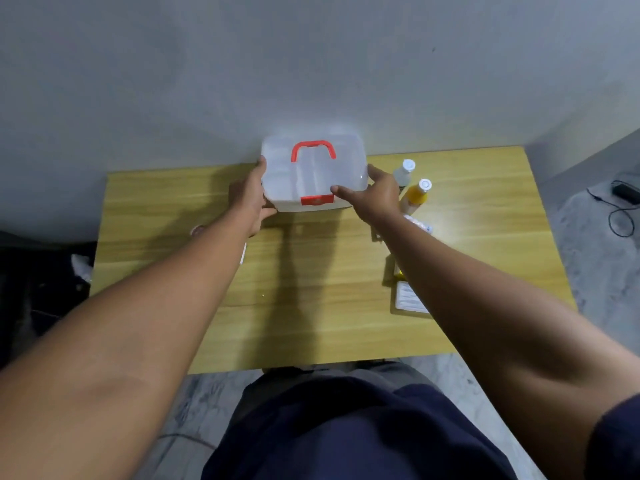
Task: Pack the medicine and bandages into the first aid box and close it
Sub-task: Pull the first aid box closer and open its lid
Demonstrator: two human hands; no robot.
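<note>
- Head cam: both hands clamp the first aid box (313, 174) — left hand (251, 200) and right hand (375, 197) on its sides.
- Lid looks shut, I think.
- Two bottles (414, 192) just beside it.

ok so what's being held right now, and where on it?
The first aid box, lid shut, gripped by both hands at its two short sides: left hand on the left wall, right hand on the right front corner. The red handle is untouched.

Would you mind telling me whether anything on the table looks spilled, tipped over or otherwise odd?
Nothing stands out. The first aid box sits level with its lid shut, held at its sides by the left hand and right hand. Both bottles, the clear bottle and orange bottle, stand upright, with no spill visible.
</note>
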